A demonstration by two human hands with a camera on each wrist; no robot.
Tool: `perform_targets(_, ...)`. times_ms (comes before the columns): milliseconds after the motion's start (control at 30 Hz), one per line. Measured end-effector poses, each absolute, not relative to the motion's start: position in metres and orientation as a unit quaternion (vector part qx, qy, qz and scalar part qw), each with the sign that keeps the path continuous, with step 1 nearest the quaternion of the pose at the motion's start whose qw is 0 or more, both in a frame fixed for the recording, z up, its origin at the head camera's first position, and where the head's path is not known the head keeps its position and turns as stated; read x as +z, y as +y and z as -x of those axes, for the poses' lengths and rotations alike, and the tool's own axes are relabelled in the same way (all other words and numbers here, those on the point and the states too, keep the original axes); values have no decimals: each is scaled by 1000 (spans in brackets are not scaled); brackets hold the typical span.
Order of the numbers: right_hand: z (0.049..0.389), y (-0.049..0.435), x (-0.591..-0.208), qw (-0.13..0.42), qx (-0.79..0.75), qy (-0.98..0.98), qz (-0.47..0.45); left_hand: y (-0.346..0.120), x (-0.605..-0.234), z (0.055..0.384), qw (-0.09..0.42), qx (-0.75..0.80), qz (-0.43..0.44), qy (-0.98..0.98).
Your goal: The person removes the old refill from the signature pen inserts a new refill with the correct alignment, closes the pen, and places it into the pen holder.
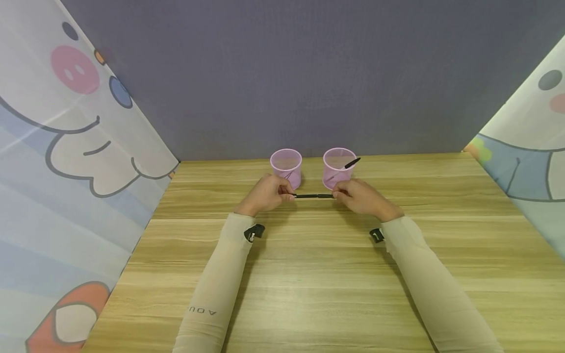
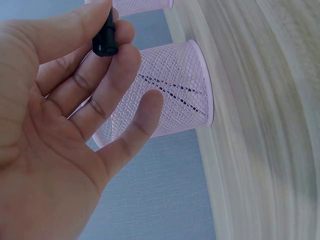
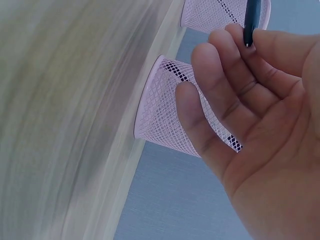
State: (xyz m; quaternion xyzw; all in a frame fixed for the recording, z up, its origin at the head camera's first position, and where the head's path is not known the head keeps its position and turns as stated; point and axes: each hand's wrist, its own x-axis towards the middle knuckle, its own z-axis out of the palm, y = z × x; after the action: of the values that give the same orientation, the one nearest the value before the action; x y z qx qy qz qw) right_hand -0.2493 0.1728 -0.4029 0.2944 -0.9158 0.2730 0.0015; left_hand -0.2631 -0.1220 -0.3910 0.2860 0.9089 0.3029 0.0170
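Observation:
A slim black pen (image 1: 314, 196) is held level between my two hands, in front of two pink mesh cups. My left hand (image 1: 267, 194) pinches one end between thumb and fingers; that blunt black end of the pen (image 2: 105, 41) shows in the left wrist view. Its other end is pinched by my right hand (image 1: 363, 197), and the pen's pointed tip (image 3: 248, 37) shows in the right wrist view. Behind the left hand is the left pink cup (image 1: 293, 180), with thin dark sticks seen through its mesh. In the right pink cup (image 1: 328, 174) leans another pen (image 1: 352, 163), its black end above the rim.
The cups stand at the back of a wood-grain table (image 1: 304, 274), close to a grey-blue wall panel (image 1: 282, 78). Cartoon-printed curtains hang at the left (image 1: 66, 196) and right sides. A dark strap (image 1: 254, 232) is on each wrist.

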Motion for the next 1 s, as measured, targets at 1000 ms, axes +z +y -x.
perform_targets(1000,248,172,-399,0,279,-916,-288,-122,-391,263,18,307,-284,908)
